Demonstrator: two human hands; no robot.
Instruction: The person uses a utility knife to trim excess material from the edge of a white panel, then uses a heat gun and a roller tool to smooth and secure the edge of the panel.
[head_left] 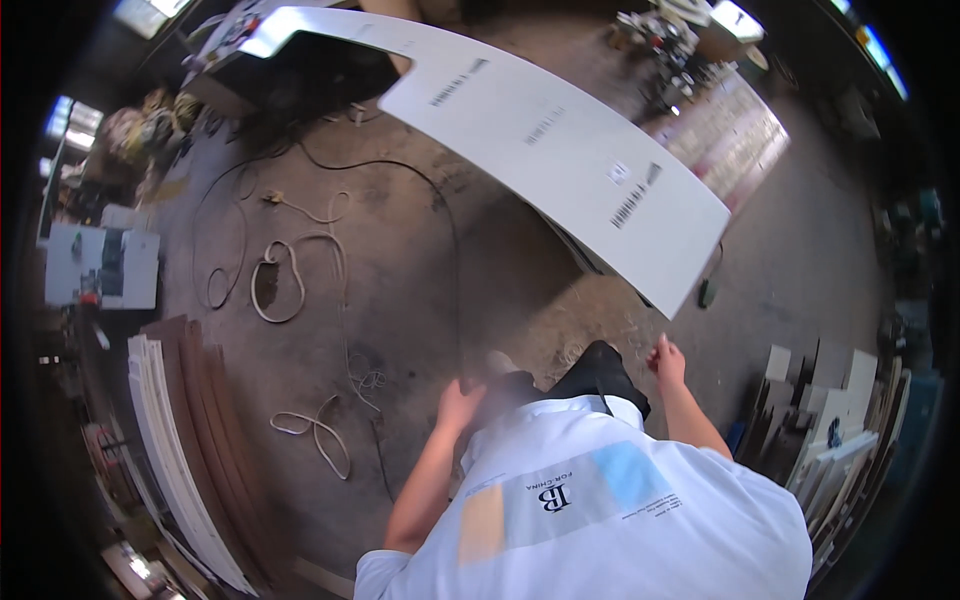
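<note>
My left hand [462, 400] hangs beside my dark trousers. It is partly blurred, and its fingers are largely hidden against my leg. My right hand [667, 362] is raised a little on the other side. Its fingers are curled in, and anything inside them is hidden from view. Just beyond my right hand lies the near corner of a long white panel [560, 140], with a gap between them. Dark barcode-like prints and a small white label mark its surface. A wide notch cuts into the panel's far left edge.
Pale cords [298, 290] and a black cable [440, 190] lie looped on the concrete floor. Long boards [185, 440] are stacked at the left, and more boards [825, 440] lean at the right. A patterned sheet [735, 130] and some clutter [655, 45] sit beyond the panel.
</note>
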